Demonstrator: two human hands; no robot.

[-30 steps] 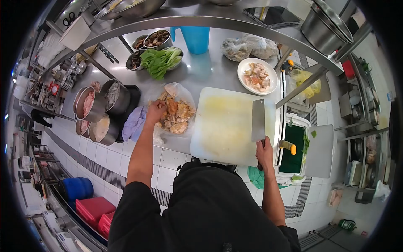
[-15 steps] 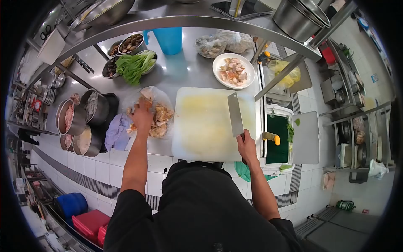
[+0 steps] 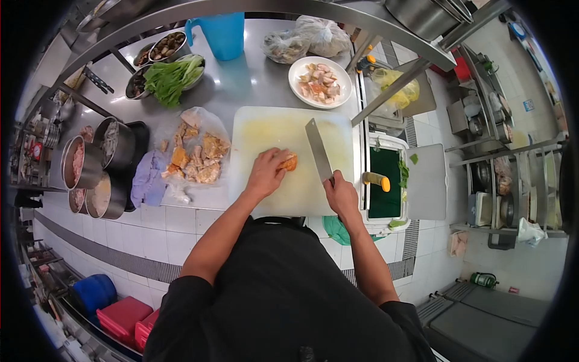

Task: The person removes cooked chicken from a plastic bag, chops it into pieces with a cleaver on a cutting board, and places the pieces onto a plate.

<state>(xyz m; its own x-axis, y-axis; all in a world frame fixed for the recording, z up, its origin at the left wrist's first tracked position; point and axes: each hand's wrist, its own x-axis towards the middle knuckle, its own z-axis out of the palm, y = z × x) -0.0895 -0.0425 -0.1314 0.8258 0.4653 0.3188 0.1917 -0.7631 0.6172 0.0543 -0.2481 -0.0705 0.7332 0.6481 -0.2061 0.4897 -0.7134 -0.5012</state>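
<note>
My left hand [image 3: 267,173] is closed on a piece of orange-brown meat [image 3: 289,163], which rests on the white cutting board [image 3: 259,130]. My right hand [image 3: 341,194] grips the handle of a cleaver [image 3: 318,151]; its broad blade points away from me over the board's right half. Left of the board, several more meat pieces [image 3: 205,158] lie in an opened clear plastic bag [image 3: 196,114]. Beyond the board stands a white plate [image 3: 294,90] of cut pale and orange meat chunks [image 3: 319,83].
Several metal pots [image 3: 99,196] of food and a purple cloth [image 3: 149,178] are at the left. Leafy greens [image 3: 172,80], a blue pitcher [image 3: 224,39] and plastic bags [image 3: 322,37] stand at the back. A green-lined bin [image 3: 384,187] is at the right. A metal shelf rail [image 3: 241,11] crosses overhead.
My left hand has moved right from the plastic bag to the cutting board, bringing one meat piece. The cleaver stays in my right hand over the board. The whole view has shifted slightly.
</note>
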